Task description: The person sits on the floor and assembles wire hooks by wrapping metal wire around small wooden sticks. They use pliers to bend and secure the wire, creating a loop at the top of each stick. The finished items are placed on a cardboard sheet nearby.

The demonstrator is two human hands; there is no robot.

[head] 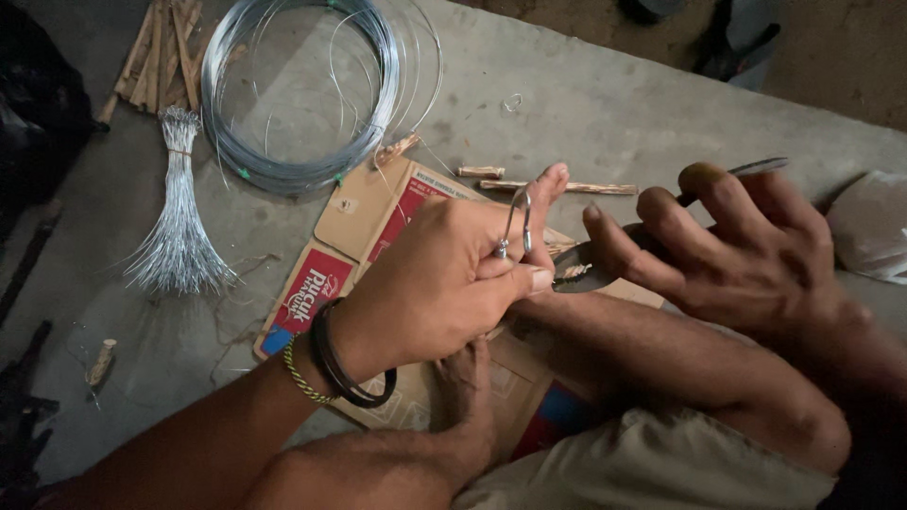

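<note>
My left hand point(444, 283), with bracelets on its wrist, pinches a small bent loop of silver wire point(516, 222) between thumb and fingers. My right hand point(746, 250) holds a dark metal tool point(605, 260), likely pliers, whose head sits just right of the loop; its handle sticks out past my fingers. Both hands work above a flattened cardboard box point(350, 227) on the concrete floor, over my bare legs and foot.
A large coil of silver wire point(298, 104) lies at the upper left. A tied bundle of cut wire pieces point(178, 222) fans out beside it. Wooden sticks point(161, 57) lie at top left, more sticks point(557, 186) beyond the box, a white bag point(869, 227) at right.
</note>
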